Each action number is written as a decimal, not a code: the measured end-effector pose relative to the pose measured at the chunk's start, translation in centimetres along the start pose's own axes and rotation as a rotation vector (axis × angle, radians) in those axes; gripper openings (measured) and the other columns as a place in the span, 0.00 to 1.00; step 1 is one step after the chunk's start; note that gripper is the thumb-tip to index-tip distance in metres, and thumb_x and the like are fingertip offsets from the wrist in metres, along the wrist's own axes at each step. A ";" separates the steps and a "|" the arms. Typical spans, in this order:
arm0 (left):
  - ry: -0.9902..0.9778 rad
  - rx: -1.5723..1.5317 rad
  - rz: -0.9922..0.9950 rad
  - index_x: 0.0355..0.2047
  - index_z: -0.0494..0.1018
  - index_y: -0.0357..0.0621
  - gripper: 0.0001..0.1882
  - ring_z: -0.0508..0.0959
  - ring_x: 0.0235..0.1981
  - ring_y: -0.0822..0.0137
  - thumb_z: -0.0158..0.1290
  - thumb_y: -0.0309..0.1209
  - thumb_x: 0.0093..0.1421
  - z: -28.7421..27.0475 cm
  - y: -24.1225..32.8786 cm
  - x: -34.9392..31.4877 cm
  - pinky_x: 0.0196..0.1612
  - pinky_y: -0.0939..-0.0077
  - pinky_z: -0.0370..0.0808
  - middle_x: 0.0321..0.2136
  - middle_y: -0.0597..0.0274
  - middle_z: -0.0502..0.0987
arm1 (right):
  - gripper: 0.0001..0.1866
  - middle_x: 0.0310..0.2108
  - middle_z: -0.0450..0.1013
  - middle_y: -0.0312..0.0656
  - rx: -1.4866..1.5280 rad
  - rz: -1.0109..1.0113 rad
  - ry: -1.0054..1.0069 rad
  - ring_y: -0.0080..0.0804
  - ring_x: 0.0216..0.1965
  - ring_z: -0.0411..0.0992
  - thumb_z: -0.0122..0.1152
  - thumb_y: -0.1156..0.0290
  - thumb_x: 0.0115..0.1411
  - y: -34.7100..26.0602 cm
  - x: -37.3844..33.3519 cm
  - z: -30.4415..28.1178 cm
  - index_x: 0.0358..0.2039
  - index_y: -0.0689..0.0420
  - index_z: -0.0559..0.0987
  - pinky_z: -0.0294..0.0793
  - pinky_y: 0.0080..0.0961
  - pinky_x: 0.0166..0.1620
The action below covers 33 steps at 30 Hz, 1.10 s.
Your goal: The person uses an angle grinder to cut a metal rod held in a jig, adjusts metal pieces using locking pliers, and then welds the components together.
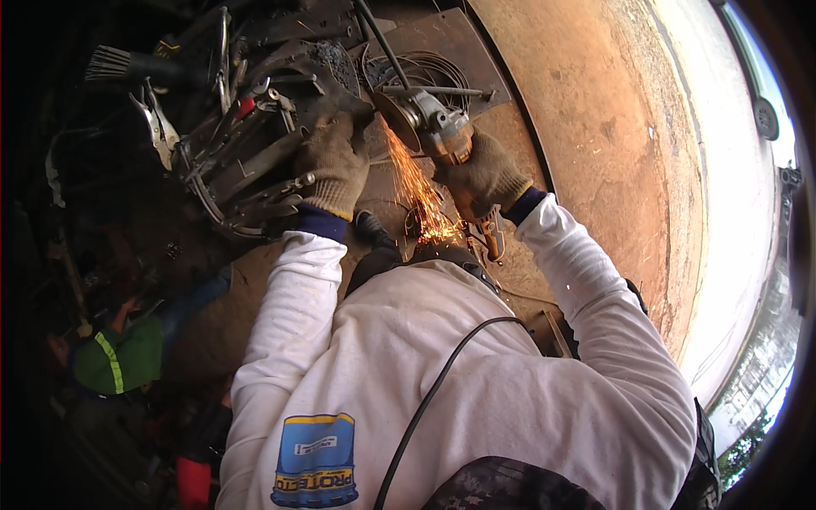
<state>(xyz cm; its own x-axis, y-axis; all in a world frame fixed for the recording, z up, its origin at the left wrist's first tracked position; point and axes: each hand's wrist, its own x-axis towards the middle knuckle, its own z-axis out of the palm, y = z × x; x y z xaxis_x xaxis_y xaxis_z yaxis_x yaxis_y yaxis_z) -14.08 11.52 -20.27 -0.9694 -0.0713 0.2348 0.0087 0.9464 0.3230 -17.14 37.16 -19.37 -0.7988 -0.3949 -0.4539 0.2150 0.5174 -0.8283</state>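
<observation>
My right hand (484,176), in a brown knit work glove, is wrapped round the body of an angle grinder (449,132). The grinder's disc (396,121) meets the edge of a dark metal piece (357,109), and orange sparks (412,183) stream down toward my legs. My left hand (334,166), gloved alike, is closed at that metal piece, just left of the disc. Its fingertips are partly lost in the dark. Locking pliers (155,123) and several metal bars and clamps lie to the left of this hand.
A coil of wire (425,68) and a metal rod (438,90) lie on a rusty plate (467,47) beyond the grinder. A second power tool (491,234) is below my right wrist. A black cable (425,399) crosses my shirt. Someone in green (119,357) is at lower left.
</observation>
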 end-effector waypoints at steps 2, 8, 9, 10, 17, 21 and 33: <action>-0.022 0.008 -0.025 0.42 0.76 0.48 0.11 0.79 0.45 0.45 0.57 0.33 0.59 0.0 0.2 0.0 0.45 0.52 0.78 0.43 0.50 0.77 | 0.36 0.43 0.80 0.51 0.034 0.005 -0.010 0.40 0.46 0.79 0.74 0.60 0.45 0.3 -0.1 0.0 0.55 0.61 0.74 0.77 0.34 0.51; -0.046 0.006 -0.047 0.41 0.75 0.47 0.11 0.79 0.45 0.45 0.58 0.32 0.57 -0.3 0.2 0.0 0.45 0.52 0.78 0.44 0.50 0.77 | 0.36 0.43 0.80 0.50 -0.034 0.027 -0.035 0.40 0.46 0.79 0.74 0.60 0.46 -0.5 -0.3 -0.4 0.55 0.59 0.74 0.76 0.34 0.51; -0.051 0.002 -0.051 0.41 0.75 0.47 0.11 0.79 0.45 0.45 0.58 0.31 0.57 -0.5 0.3 0.1 0.45 0.52 0.78 0.44 0.50 0.77 | 0.36 0.43 0.80 0.50 -0.051 0.033 -0.020 0.41 0.46 0.79 0.75 0.60 0.46 -0.3 -0.2 -0.4 0.55 0.59 0.74 0.76 0.34 0.51; -0.052 -0.010 -0.049 0.41 0.76 0.45 0.11 0.79 0.45 0.43 0.56 0.33 0.59 -0.7 0.5 0.2 0.45 0.51 0.78 0.43 0.47 0.77 | 0.37 0.43 0.80 0.50 -0.068 0.039 -0.006 0.41 0.46 0.79 0.75 0.60 0.46 -0.2 -0.1 -0.4 0.56 0.59 0.74 0.76 0.34 0.51; -0.082 0.020 -0.062 0.44 0.76 0.42 0.13 0.78 0.44 0.38 0.51 0.36 0.64 -1.3 0.9 0.3 0.45 0.48 0.77 0.42 0.41 0.77 | 0.38 0.46 0.79 0.51 -0.023 0.020 -0.019 0.43 0.49 0.78 0.76 0.59 0.45 -0.5 0.0 -0.4 0.57 0.59 0.73 0.75 0.36 0.54; -0.088 0.017 -0.059 0.44 0.76 0.41 0.13 0.78 0.44 0.38 0.51 0.35 0.64 -1.4 1.2 0.3 0.46 0.48 0.77 0.43 0.40 0.77 | 0.39 0.46 0.79 0.52 -0.051 -0.012 0.009 0.44 0.49 0.77 0.76 0.58 0.45 0.3 0.4 -0.1 0.57 0.60 0.73 0.75 0.36 0.54; -0.045 0.002 -0.030 0.42 0.77 0.51 0.10 0.79 0.45 0.44 0.56 0.34 0.61 -0.5 0.5 0.3 0.46 0.51 0.78 0.44 0.50 0.78 | 0.40 0.47 0.78 0.52 0.021 -0.021 -0.003 0.44 0.50 0.77 0.76 0.58 0.45 0.5 0.6 -0.1 0.58 0.60 0.72 0.75 0.36 0.55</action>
<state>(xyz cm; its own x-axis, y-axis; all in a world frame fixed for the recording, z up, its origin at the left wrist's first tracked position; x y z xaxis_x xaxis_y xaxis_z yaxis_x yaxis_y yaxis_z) -14.19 11.81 -19.55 -0.9793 -0.0852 0.1837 -0.0209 0.9447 0.3272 -17.59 37.21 -20.01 -0.8013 -0.4081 -0.4374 0.2101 0.4926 -0.8445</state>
